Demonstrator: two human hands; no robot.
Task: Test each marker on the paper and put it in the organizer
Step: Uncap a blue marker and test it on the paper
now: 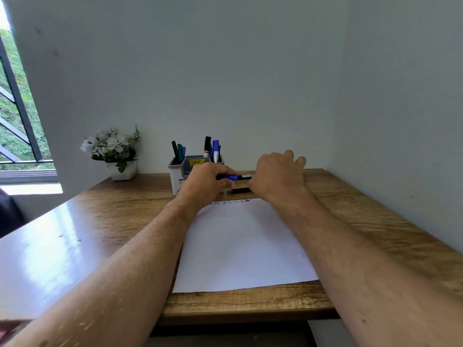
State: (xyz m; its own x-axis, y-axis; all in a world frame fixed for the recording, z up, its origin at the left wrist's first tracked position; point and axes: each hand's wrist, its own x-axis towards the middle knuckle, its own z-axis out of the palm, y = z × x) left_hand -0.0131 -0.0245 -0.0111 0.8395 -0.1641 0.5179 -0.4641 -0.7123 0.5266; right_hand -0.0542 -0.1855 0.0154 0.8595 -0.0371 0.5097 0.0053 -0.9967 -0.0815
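Organizer, yellow sticker — print unreadable, paper scribbled

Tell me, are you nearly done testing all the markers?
Getting close. Several markers already stand in the organizer, and scribbles line the paper. Both the left hand and right hand hold a blue marker. One black marker still waits on the desk.

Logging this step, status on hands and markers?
Both hands grip blue marker. Black marker lies before organizer. Scribbles top paper.
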